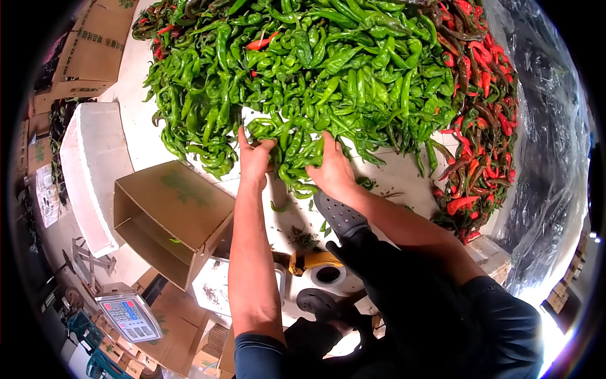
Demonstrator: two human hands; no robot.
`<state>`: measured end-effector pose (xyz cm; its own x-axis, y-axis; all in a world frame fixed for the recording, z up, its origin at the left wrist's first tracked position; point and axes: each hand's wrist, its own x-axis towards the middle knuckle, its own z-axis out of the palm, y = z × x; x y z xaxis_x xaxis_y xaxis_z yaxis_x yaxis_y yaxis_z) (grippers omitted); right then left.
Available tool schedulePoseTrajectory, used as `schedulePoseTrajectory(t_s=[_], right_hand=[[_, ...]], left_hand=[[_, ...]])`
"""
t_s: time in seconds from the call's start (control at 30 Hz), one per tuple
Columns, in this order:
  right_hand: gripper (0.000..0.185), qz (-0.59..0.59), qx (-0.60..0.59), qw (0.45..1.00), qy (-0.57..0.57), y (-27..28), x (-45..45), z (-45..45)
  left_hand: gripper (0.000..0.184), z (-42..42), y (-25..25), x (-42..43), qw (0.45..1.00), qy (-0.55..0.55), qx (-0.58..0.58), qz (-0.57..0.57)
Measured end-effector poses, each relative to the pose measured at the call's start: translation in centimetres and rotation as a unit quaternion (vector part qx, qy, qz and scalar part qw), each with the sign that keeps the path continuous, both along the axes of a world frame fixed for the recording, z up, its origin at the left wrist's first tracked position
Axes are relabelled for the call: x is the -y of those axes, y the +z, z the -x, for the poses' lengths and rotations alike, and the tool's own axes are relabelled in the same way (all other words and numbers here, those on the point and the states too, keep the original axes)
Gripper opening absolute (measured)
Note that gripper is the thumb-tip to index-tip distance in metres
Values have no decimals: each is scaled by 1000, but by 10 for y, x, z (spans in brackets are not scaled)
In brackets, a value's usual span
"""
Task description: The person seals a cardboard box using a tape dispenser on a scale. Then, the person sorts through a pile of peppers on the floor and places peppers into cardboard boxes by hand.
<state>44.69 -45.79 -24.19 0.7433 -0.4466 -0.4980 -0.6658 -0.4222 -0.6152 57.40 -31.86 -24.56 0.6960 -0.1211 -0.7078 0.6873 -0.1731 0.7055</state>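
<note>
A large heap of green peppers (353, 69) covers the upper middle of the view. At its near edge, my left hand (255, 158) touches the left side of a small cluster of green peppers (293, 148), thumb and forefinger spread. On the right side of that cluster is my right hand (331, 167), also with thumb and fingers apart. The cluster lies between the two hands on the white surface. Some fingertips are hidden among the peppers.
Red and dark peppers (467, 177) run down the right side beside clear plastic wrap (543, 158). An open cardboard box (170, 215) stands at the left, above a digital scale (129, 319). A roll of tape (327, 274) and a dark shoe (341, 215) are near my arms.
</note>
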Motion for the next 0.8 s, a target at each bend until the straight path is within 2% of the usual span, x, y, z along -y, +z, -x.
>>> schedulePoseTrajectory(t_s=[0.03, 0.1, 0.2, 0.3, 0.37, 0.43, 0.47, 0.57, 0.63, 0.77, 0.8], right_hand=[[96, -15, 20, 1000, -7, -4, 2, -4], [97, -74, -7, 997, -9, -5, 8, -10], [100, -45, -81, 995, 48, 9, 7, -7], [104, -83, 7, 996, 27, -11, 5, 7], [103, -124, -8, 992, 14, -14, 6, 5], [101, -164, -17, 986, -2, -11, 7, 0], [96, -110, -6, 994, 23, -28, 5, 4], [95, -214, -37, 976, -23, -12, 4, 0], [92, -274, -61, 959, -36, 11, 7, -7], [81, -284, -107, 953, -1, 26, 13, -15], [75, -255, -65, 965, 13, 23, 11, -12]], left_hand=[[99, -4, 2, 2, 1000, 1, -25, -18], [96, -13, 0, 0, 997, -19, -75, 30], [90, -22, -3, 3, 991, -44, -113, 55], [75, -20, 0, 7, 992, -67, -108, 13], [68, -10, 3, 8, 992, -99, -84, 3], [61, 13, -4, -1, 997, -74, -18, 27], [62, 26, -8, -7, 997, -53, -15, 45], [59, 55, -30, -14, 992, 22, 12, 121], [56, 59, -21, -2, 985, 71, 11, 155], [51, 77, -21, 16, 976, 151, 78, 137], [50, 83, -2, 24, 979, 159, 79, 97]])
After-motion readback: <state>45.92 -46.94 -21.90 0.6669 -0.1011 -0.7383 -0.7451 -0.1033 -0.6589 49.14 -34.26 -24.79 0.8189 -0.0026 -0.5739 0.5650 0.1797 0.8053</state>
